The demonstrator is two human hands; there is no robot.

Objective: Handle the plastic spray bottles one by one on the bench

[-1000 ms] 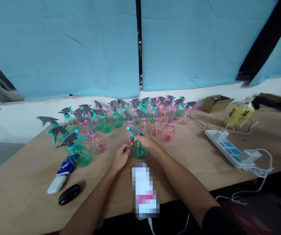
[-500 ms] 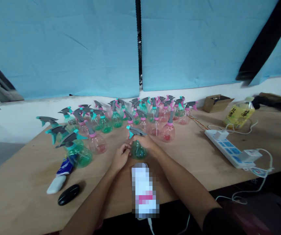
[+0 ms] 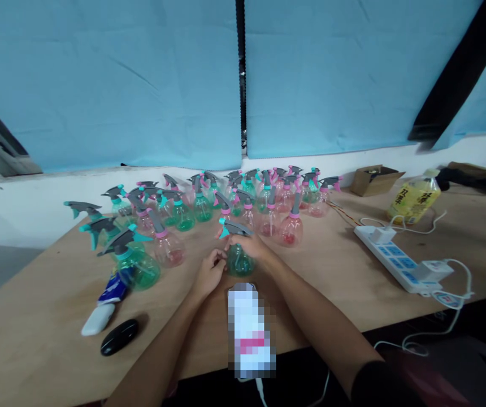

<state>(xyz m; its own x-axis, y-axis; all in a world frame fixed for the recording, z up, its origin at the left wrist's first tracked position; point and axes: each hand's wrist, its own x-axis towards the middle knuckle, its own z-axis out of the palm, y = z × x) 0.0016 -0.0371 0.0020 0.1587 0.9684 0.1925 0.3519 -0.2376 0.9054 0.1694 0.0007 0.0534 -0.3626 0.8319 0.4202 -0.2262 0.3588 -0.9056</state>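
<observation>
On the table in front of me stands a spray bottle (image 3: 241,264) with a translucent green body and a grey and teal trigger head. My right hand (image 3: 245,244) is wrapped round its neck, just under the head. At the bottle's left side is my left hand (image 3: 211,270), its fingers loosely bent and a little apart, with nothing seen in them. Whether its fingertips touch the bottle I cannot tell. Behind and to the left stand several more spray bottles, among them a pink one (image 3: 290,232) and a green one (image 3: 141,272).
A phone (image 3: 249,328) on a cable lies nearest me. To the left are a blue packet (image 3: 116,287), a white object (image 3: 98,320) and a black object (image 3: 119,337). A power strip (image 3: 395,257), a yellow-labelled jug (image 3: 415,198) and a cardboard box (image 3: 374,180) are at the right.
Hardly anything differs. Both hands and the green spray bottle stay in place, and the whole view has shifted by a very small amount.
</observation>
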